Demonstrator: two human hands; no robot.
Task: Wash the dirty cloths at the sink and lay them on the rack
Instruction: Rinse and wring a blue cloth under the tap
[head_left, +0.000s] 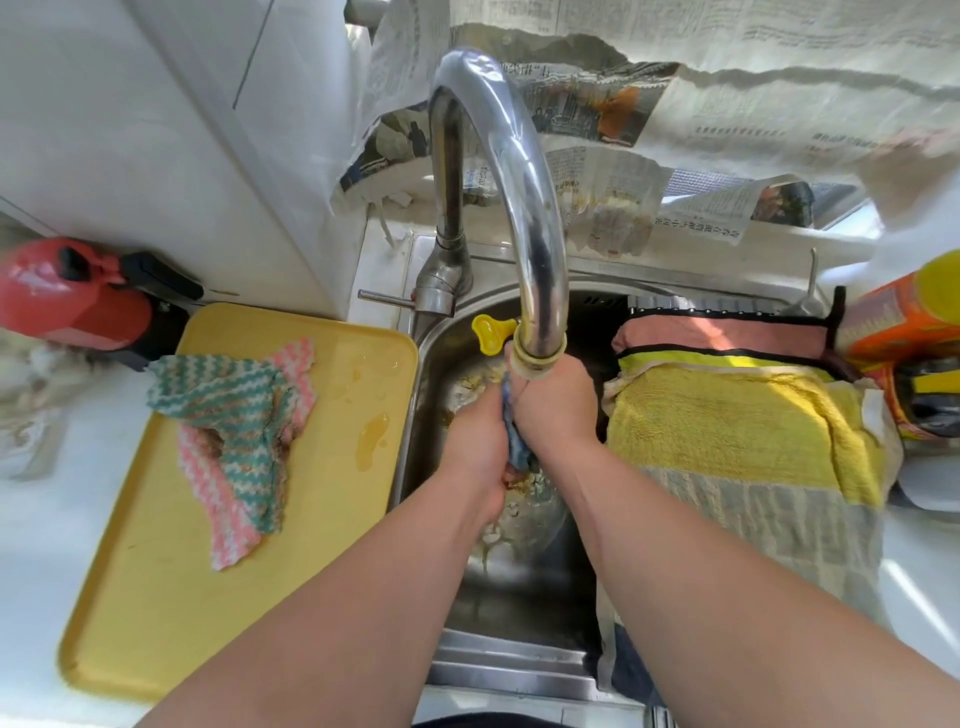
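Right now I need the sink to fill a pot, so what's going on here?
A person is washing cloths. Their left grip and right grip hold a blue cloth under the tap, over the sink. A green cloth and a pink cloth, both stained, lie on the yellow tray to the left, apparently waiting. On the rack to the right lie a yellow towel and a pink towel.

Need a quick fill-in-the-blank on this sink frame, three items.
1. The left hand and right hand grip a ____ cloth under the faucet.
2. Two zigzag cloths lie on a ____ tray.
3. The yellow towel lies to the ____ of the sink.
Missing: blue; yellow; right.
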